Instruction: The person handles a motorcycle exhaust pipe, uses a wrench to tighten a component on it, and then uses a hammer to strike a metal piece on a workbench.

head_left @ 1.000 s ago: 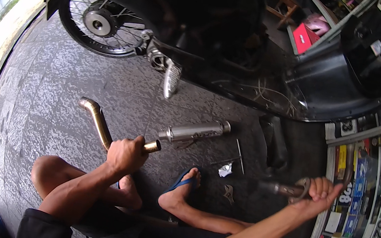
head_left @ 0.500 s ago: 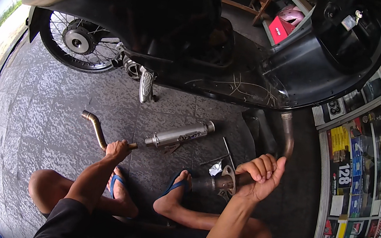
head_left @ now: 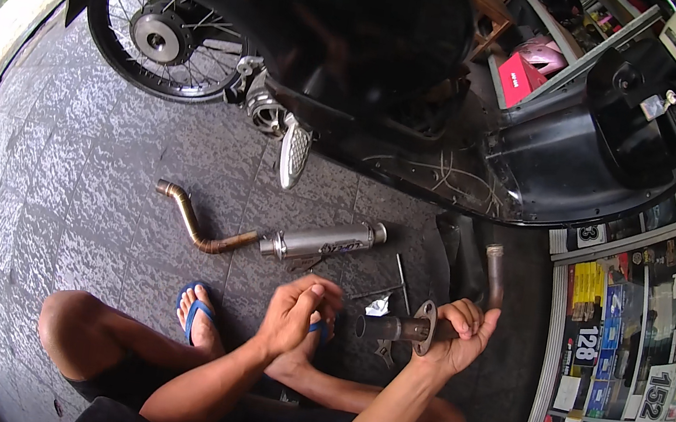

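Observation:
My right hand (head_left: 464, 337) is closed round a bent, discoloured exhaust pipe (head_left: 495, 282), whose flanged end (head_left: 423, 331) points left. My left hand (head_left: 302, 311), its fingers loosely curled with nothing visible in them, is just left of that pipe. A gold bent pipe (head_left: 202, 234) lies on the tiled floor (head_left: 114, 175) beside a silver muffler (head_left: 324, 240). Near my right hand lie a T-handle tool (head_left: 401, 285), crumpled foil (head_left: 377, 305) and an adjustable wrench (head_left: 386, 351), partly hidden. A black cover (head_left: 462, 262) lies behind them.
A black scooter (head_left: 362, 56) with an exposed spoked wheel (head_left: 156, 39) stretches across the top. A sticker-covered display case (head_left: 623, 362) lines the right side, and a shelf holding a red box (head_left: 518, 80) stands behind the scooter. My sandalled feet (head_left: 201, 322) are below the muffler.
My left hand has let go of the gold pipe and moved right. My right hand has moved left with the discoloured pipe, bringing it over the floor in front of me.

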Available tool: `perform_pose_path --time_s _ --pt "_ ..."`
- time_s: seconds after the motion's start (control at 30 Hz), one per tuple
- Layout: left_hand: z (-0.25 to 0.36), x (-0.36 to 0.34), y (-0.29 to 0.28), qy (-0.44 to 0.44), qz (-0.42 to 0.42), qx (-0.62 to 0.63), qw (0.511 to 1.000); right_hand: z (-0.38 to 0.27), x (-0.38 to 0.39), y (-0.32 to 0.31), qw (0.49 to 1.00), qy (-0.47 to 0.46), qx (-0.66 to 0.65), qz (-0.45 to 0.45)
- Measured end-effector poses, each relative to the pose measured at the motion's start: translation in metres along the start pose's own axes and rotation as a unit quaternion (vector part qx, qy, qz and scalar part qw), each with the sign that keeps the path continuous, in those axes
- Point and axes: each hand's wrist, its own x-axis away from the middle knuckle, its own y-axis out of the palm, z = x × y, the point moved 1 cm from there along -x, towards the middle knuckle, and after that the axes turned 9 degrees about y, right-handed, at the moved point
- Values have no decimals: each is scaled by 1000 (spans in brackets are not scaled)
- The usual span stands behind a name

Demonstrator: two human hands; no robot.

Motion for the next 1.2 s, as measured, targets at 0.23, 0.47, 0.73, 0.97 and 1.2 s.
perform_pose_path --time_s 0.23,0.47,0.73,0.97,1.2 --pt "10 22 41 -13 -191 206 959 33 6 -2 991 -58 105 -53" --pt "28 18 24 -32 136 325 935 122 60 -57 939 68 262 214" --pt "45 16 -38 25 184 159 970 86 107 -150 878 293 243 291" --pt "42 31 -30 -27 137 -76 987 88 101 -145 749 415 395 332" --pt "63 25 -14 -125 64 -149 979 -161 6 -252 153 410 847 303"
